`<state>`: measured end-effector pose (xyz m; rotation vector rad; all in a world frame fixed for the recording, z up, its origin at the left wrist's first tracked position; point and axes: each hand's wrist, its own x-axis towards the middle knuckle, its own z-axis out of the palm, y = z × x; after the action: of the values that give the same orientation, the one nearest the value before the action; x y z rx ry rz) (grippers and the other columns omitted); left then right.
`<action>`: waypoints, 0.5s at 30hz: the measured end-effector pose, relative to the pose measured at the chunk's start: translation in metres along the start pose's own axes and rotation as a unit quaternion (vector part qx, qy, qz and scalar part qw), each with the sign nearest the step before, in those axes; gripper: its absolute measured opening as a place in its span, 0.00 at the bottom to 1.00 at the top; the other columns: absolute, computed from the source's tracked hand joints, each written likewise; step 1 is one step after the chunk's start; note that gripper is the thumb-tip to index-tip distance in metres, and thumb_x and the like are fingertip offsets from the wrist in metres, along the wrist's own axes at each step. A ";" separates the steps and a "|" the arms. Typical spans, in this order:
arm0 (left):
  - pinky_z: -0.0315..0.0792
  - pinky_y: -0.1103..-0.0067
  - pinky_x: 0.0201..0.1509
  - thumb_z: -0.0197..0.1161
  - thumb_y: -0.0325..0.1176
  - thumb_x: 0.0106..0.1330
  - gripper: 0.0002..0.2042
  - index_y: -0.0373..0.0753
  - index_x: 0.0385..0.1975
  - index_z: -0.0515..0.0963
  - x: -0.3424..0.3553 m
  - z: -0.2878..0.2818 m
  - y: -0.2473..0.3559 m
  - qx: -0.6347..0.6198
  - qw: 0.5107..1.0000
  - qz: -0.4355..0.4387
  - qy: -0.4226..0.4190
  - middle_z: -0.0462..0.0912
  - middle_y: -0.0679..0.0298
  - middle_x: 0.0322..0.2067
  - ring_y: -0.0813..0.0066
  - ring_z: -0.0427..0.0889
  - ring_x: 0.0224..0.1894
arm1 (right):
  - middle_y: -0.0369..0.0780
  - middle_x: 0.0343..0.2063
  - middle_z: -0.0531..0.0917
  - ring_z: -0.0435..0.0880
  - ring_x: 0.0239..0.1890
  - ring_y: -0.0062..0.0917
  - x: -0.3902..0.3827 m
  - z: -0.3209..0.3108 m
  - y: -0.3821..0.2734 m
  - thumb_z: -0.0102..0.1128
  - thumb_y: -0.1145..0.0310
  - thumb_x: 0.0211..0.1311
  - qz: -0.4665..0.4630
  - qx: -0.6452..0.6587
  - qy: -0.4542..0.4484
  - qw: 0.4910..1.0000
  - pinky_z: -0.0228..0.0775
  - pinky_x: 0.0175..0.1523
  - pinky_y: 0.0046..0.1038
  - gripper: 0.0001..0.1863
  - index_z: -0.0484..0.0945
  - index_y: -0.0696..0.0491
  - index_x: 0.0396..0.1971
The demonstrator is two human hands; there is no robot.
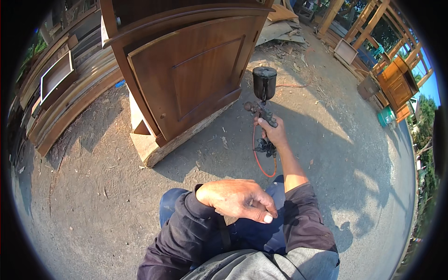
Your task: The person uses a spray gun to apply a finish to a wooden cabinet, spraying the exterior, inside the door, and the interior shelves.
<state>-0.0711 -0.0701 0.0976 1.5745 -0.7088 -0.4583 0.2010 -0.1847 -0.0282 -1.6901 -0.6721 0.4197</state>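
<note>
My right hand (274,133) grips a dark spray gun (262,111) with a black cup (264,81) on top, its nozzle aimed left at a brown varnished wooden cabinet (186,70). An orange hose (257,156) loops down from the gun's handle. My left hand (238,199) rests on my knee, fingers loosely curled, holding nothing. The cabinet's panelled door faces me and the cabinet stands on a pale wooden block (154,147).
Sandy ground with wood chips lies around me. Stacked boards and a framed panel (56,77) lean at the left. Scrap plywood (275,28) lies behind the cabinet. At the right stand wooden frames, another brown cabinet (399,84) and a green bucket (385,116).
</note>
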 end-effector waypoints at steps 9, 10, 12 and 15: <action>0.80 0.71 0.48 0.61 0.50 0.75 0.24 0.33 0.54 0.83 0.001 0.002 0.003 0.001 1.000 0.018 -0.005 0.89 0.54 0.44 0.63 0.89 0.44 | 0.33 0.26 0.86 0.76 0.19 0.14 -0.017 0.003 -0.058 0.70 0.64 0.65 -0.101 -0.137 0.109 0.979 0.68 0.24 0.22 0.16 0.84 0.56 0.49; 0.80 0.71 0.48 0.61 0.50 0.75 0.24 0.33 0.55 0.83 0.000 0.002 0.006 -0.005 1.000 0.010 -0.008 0.89 0.54 0.45 0.63 0.89 0.45 | 0.33 0.26 0.86 0.76 0.19 0.14 -0.008 -0.003 -0.064 0.70 0.64 0.65 -0.101 -0.137 0.111 0.979 0.68 0.24 0.22 0.16 0.84 0.56 0.49; 0.80 0.70 0.49 0.61 0.50 0.75 0.24 0.33 0.55 0.83 0.002 0.001 0.009 -0.009 1.000 0.004 -0.018 0.89 0.53 0.45 0.63 0.89 0.45 | 0.36 0.27 0.86 0.76 0.17 0.15 0.012 -0.024 -0.081 0.70 0.63 0.66 -0.062 -0.082 0.137 0.985 0.69 0.23 0.21 0.15 0.84 0.58 0.44; 0.80 0.70 0.49 0.62 0.51 0.75 0.25 0.33 0.55 0.83 0.004 0.001 0.007 -0.012 1.000 0.002 -0.018 0.89 0.53 0.45 0.63 0.89 0.45 | 0.38 0.27 0.87 0.76 0.16 0.16 0.028 -0.035 -0.113 0.69 0.63 0.68 -0.145 -0.031 0.162 0.976 0.68 0.22 0.20 0.14 0.83 0.59 0.43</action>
<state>-0.0707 -0.0737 0.1050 1.5459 -0.7317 -0.4924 0.2204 -0.1800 0.0920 -1.6378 -0.6796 -0.0848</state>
